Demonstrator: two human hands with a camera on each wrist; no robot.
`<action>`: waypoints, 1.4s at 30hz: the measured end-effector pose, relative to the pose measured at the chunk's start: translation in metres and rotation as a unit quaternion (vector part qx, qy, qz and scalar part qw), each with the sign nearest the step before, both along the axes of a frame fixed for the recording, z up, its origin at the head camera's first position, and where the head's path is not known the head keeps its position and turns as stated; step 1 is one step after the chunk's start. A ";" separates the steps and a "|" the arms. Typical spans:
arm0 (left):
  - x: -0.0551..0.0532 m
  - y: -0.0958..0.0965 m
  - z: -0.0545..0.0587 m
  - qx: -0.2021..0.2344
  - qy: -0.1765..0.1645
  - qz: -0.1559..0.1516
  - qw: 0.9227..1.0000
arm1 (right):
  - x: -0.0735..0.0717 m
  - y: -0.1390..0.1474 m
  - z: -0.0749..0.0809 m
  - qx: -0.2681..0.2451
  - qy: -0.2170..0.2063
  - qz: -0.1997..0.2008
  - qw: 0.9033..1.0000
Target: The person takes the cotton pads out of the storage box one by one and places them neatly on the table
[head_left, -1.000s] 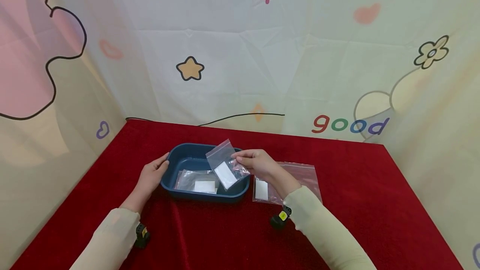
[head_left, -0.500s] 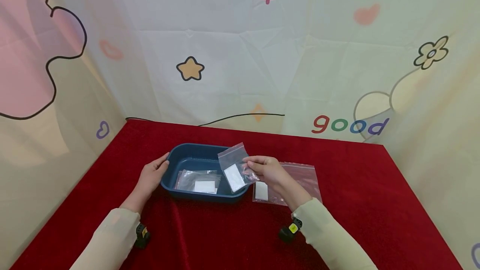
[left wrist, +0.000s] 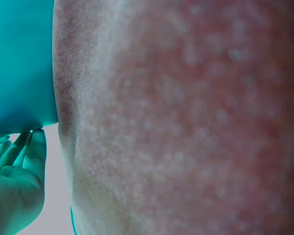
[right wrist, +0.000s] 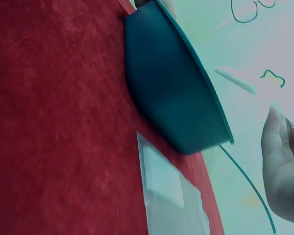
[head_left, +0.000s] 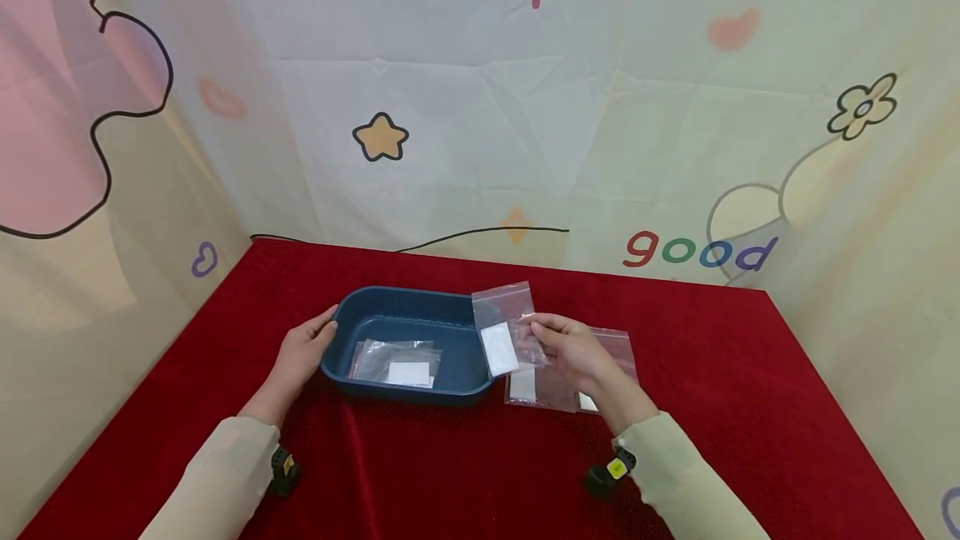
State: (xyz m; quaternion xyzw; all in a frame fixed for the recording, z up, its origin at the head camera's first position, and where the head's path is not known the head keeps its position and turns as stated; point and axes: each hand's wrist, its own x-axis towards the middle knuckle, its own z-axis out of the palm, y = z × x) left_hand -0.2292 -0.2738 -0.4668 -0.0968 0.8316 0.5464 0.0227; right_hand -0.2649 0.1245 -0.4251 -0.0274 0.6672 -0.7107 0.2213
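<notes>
A blue plastic basin (head_left: 405,394) sits on the red cloth. My left hand (head_left: 303,348) grips its left end, fingers against the outer wall and thumb at the rim; the left wrist view shows those fingers (left wrist: 35,152) at the wall. My right hand (head_left: 573,348) pinches a small clear zip bag (head_left: 501,307) holding a white rectangle, raised over the basin's right rim. In the right wrist view this zip bag (right wrist: 235,81) is seen nearly edge-on. Inside the basin lie more clear bags (head_left: 393,357) with white rectangles, overlapping one another.
Clear zip bags (head_left: 551,394) with white pieces lie flat on the cloth right of the basin, partly hidden under my right hand and forearm. Red cloth (head_left: 420,473) covers the table. A patterned curtain (head_left: 465,107) hangs behind and at both sides.
My right hand has moved right with the small zip bag, from above the basin's inside to its right rim. My left hand and the basin have stayed in place.
</notes>
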 end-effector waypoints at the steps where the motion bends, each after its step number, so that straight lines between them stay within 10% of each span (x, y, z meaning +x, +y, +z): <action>1: 0.000 0.000 0.000 0.000 0.000 0.001 1.000 | 0.001 0.003 0.001 -0.002 -0.001 -0.002 1.000; 42: -0.001 0.000 0.000 -0.008 -0.004 0.001 1.000 | 0.010 0.137 -0.025 0.050 -0.059 -0.092 0.993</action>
